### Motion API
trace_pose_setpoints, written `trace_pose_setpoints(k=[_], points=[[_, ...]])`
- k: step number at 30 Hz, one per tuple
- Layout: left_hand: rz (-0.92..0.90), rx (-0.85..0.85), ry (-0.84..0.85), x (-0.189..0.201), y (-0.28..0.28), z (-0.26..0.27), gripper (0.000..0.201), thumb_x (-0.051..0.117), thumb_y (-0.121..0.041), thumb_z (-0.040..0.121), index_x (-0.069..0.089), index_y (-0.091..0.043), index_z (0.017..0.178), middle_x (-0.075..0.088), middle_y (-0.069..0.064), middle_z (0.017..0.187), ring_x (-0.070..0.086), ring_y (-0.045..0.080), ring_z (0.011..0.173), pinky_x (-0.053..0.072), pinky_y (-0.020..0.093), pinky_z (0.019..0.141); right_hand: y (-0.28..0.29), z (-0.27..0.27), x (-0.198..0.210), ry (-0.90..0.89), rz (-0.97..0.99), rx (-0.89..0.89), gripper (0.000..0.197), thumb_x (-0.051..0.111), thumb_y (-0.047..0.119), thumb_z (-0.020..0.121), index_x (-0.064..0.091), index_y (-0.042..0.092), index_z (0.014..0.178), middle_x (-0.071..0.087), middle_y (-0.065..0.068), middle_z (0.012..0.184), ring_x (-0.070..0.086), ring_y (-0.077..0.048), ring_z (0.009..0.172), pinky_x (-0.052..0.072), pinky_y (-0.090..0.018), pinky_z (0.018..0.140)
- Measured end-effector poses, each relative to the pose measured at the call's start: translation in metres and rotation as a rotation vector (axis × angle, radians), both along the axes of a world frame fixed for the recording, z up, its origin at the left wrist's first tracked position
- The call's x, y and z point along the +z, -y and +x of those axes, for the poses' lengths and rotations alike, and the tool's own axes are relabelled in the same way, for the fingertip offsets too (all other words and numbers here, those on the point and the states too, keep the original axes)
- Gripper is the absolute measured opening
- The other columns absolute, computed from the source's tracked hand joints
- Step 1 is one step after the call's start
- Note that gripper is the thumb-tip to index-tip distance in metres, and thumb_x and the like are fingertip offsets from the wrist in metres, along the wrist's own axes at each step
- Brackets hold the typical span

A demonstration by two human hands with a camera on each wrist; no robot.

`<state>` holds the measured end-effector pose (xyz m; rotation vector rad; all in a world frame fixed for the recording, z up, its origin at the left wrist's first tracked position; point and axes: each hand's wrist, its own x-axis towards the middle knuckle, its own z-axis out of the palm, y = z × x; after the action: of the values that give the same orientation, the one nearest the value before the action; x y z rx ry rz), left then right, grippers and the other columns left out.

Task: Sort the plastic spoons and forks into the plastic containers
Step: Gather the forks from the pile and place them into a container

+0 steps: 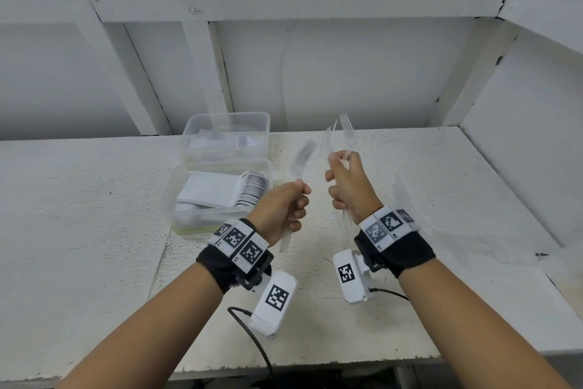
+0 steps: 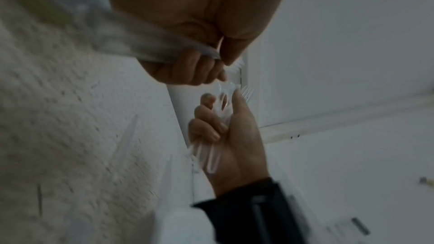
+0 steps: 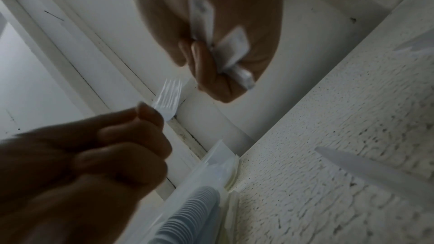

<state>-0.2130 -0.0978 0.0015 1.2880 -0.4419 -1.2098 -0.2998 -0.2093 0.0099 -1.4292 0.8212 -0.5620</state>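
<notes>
- The left hand (image 1: 285, 208) is curling its fingers round the handle of one clear plastic fork (image 1: 301, 158), tines pointing up and away; the fork is showing blurred.
- The right hand (image 1: 350, 190) is gripping a bundle of forks (image 1: 344, 133) in its fist, tines rising above the knuckles and handle ends sticking out below the wrist.
- Both hands are hovering above the middle of the work surface (image 1: 94, 199), close to each other but not touching.
- Two clear plastic containers are sitting end to end left of the hands, towards the back edge: the near container (image 1: 189, 218) is holding a dense row of stacked white cutlery, and the far container (image 1: 227, 123), almost against the wall, is holding more cutlery that is too hazy to tell apart.
- The surface is looking rough, white-painted and speckled, with chipped paint along its front edge.
- Behind it, a white wall (image 1: 347, 73) with painted beams is closing in the back and right sides.
- A loose clear utensil (image 3: 375, 166) is lying on the surface in the right wrist view; its type cannot be told.
</notes>
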Motion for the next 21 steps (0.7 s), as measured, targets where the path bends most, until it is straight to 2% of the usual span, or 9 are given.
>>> trace_pose_setpoints(k=[3,6,8,10,12,14,17,19,21], points=[[-0.009,0.131,0.064,-0.001,0.003,0.001,0.027,0.038,-0.021,0.101,0.048,-0.012,0.078,0.047,0.001,0.066,0.047,0.008,0.051,0.042,0.017,0.045,-0.004,-0.002,-0.003,0.003,-0.034,-0.030,0.008,0.037,0.026,0.099,0.039,0.019,0.103,0.044,-0.001,0.079,0.030,-0.006,0.043,0.024,-0.017,0.035],[-0.033,0.210,0.047,-0.003,0.006,-0.003,0.025,0.040,-0.018,0.100,0.051,-0.009,0.080,0.059,0.006,0.078,0.060,0.015,0.069,0.053,0.027,0.063,-0.012,-0.004,-0.009,0.028,-0.129,-0.013,0.008,0.041,0.021,0.099,0.045,0.014,0.102,0.048,-0.001,0.079,0.037,-0.008,0.048,0.030,-0.017,0.038],[-0.046,0.222,0.037,-0.005,0.008,-0.006,0.022,0.041,-0.016,0.100,0.053,-0.008,0.082,0.064,0.007,0.084,0.064,0.016,0.077,0.054,0.032,0.071,-0.018,-0.002,-0.014,0.037,-0.213,-0.010,0.007,0.045,0.018,0.097,0.050,0.014,0.100,0.054,0.000,0.082,0.047,-0.009,0.058,0.039,-0.018,0.049],[-0.052,0.214,0.038,-0.006,0.010,-0.010,0.019,0.043,-0.014,0.099,0.055,-0.006,0.087,0.067,0.008,0.090,0.067,0.018,0.085,0.054,0.035,0.077,-0.022,0.000,-0.020,0.011,-0.299,-0.026,0.013,0.047,0.015,0.096,0.055,0.015,0.106,0.060,0.002,0.096,0.057,-0.010,0.081,0.046,-0.020,0.070],[-0.071,0.210,0.031,-0.007,0.012,-0.013,0.020,0.044,-0.013,0.099,0.058,0.001,0.099,0.068,0.013,0.102,0.066,0.022,0.095,0.053,0.039,0.086,-0.026,0.002,-0.022,-0.028,-0.351,-0.052,0.021,0.046,0.014,0.097,0.056,0.010,0.114,0.058,0.006,0.105,0.055,-0.008,0.097,0.043,-0.014,0.081],[-0.091,0.226,0.026,-0.007,0.013,-0.016,0.024,0.043,-0.013,0.099,0.060,0.003,0.104,0.069,0.013,0.101,0.067,0.020,0.094,0.056,0.035,0.083,-0.031,0.003,-0.023,-0.059,-0.392,-0.059,0.023,0.045,0.014,0.097,0.056,0.008,0.117,0.056,0.008,0.106,0.053,-0.005,0.098,0.038,-0.005,0.077],[-0.100,0.280,0.036,-0.006,0.013,-0.019,0.024,0.042,-0.013,0.099,0.064,-0.004,0.092,0.068,0.006,0.079,0.065,0.012,0.073,0.055,0.022,0.061,-0.039,0.006,-0.025,-0.069,-0.440,-0.075,0.022,0.046,0.014,0.097,0.058,0.006,0.113,0.058,0.008,0.100,0.053,-0.005,0.093,0.037,-0.001,0.072],[-0.122,0.302,0.012,-0.006,0.013,-0.019,0.023,0.043,-0.012,0.098,0.064,-0.005,0.090,0.067,0.006,0.078,0.064,0.014,0.073,0.054,0.020,0.059,-0.042,0.008,-0.026,-0.057,-0.455,-0.100,0.021,0.046,0.014,0.097,0.059,0.005,0.111,0.059,0.005,0.098,0.054,-0.006,0.089,0.039,-0.001,0.070],[-0.147,0.303,0.000,-0.006,0.012,-0.020,0.022,0.044,-0.013,0.098,0.063,-0.005,0.090,0.066,0.007,0.080,0.064,0.013,0.073,0.055,0.018,0.062,-0.044,0.011,-0.027,-0.053,-0.471,-0.128,0.020,0.046,0.013,0.096,0.060,0.005,0.109,0.061,-0.001,0.102,0.054,-0.008,0.089,0.042,-0.007,0.074]])
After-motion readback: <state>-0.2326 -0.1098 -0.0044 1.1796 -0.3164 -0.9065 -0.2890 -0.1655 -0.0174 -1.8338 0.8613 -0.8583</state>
